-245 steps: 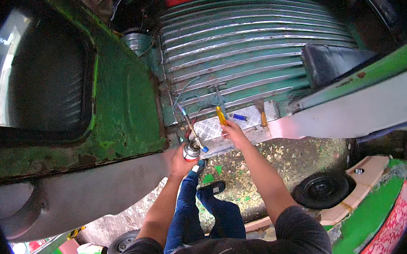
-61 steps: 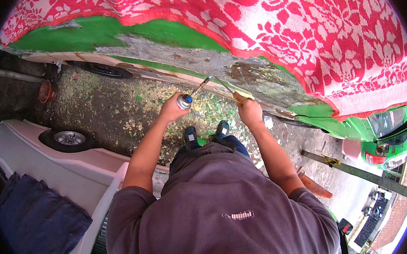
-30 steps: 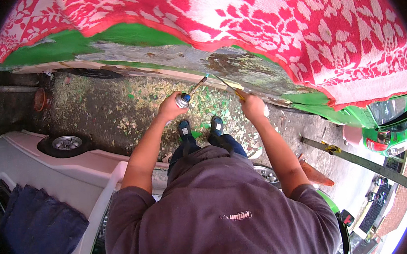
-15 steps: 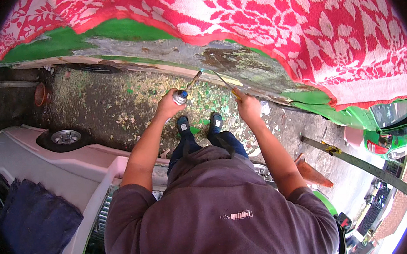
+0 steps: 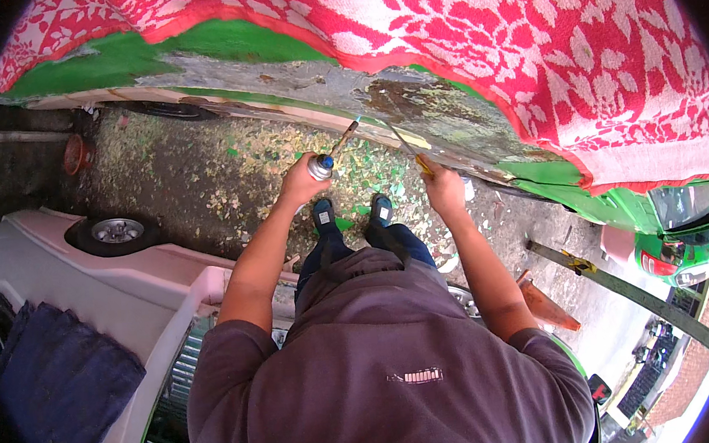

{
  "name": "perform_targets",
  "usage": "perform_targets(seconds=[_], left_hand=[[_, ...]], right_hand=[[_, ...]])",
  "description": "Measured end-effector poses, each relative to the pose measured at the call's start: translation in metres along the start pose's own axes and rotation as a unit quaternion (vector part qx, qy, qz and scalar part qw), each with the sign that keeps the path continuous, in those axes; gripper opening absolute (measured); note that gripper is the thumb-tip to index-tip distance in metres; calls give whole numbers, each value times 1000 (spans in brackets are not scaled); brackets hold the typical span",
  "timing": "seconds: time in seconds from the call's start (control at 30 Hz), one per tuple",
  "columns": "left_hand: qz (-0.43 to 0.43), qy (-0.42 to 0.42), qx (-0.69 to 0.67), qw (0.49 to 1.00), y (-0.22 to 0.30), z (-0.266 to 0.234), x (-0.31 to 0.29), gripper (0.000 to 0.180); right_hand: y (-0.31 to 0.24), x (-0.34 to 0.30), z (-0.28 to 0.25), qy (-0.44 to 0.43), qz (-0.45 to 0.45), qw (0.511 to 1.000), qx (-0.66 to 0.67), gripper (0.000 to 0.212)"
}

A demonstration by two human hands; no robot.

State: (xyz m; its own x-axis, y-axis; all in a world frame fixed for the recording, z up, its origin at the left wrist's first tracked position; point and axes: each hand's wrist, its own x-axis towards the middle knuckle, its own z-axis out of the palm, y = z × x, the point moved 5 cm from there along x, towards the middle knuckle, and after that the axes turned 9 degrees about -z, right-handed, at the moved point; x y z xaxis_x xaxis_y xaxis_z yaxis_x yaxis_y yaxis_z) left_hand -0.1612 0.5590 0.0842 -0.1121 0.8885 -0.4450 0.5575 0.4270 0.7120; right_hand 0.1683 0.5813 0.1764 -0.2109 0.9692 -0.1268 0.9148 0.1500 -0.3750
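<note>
My left hand [image 5: 300, 186] is wrapped round the canister of a gas blowtorch [image 5: 321, 167]. Its nozzle points up and right, and a small bluish flame shows at the tip, close to the lower edge of a car body panel [image 5: 302, 80]. That panel is green, with a long patch stripped to grey and brownish, mottled metal. In my right hand [image 5: 445, 189] is a thin, long-bladed scraper [image 5: 403, 140] with a yellow handle. The blade's tip lies at the panel, just right of the flame; whether it touches I cannot tell.
A red and white floral cloth [image 5: 481, 36] drapes over the green car above the panel. Paint flakes [image 5: 250, 163] litter the floor round my feet. Behind me on the left stands a pale car [image 5: 81, 243] with a dark cloth [image 5: 63, 386]. A metal post [image 5: 626, 283] crosses the right.
The whole view has shifted slightly to the right and up. Both hands keep their holds, and the blowtorch and scraper stay near the same stretch of panel.
</note>
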Motion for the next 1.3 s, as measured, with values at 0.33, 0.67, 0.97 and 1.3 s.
perform_targets(seconds=[0.33, 0.67, 0.97, 1.3], left_hand=[[27, -2, -2, 1000, -18, 20, 14, 80], [2, -1, 25, 1000, -17, 26, 19, 83], [22, 4, 37, 999, -17, 24, 23, 78], [4, -5, 55, 998, -14, 24, 22, 79]], right_hand=[[23, -38, -32, 14, 71, 996, 54, 48], [30, -60, -41, 47, 82, 990, 103, 50], [32, -63, -29, 40, 98, 988, 113, 50], [34, -67, -27, 45, 95, 986, 131, 51]])
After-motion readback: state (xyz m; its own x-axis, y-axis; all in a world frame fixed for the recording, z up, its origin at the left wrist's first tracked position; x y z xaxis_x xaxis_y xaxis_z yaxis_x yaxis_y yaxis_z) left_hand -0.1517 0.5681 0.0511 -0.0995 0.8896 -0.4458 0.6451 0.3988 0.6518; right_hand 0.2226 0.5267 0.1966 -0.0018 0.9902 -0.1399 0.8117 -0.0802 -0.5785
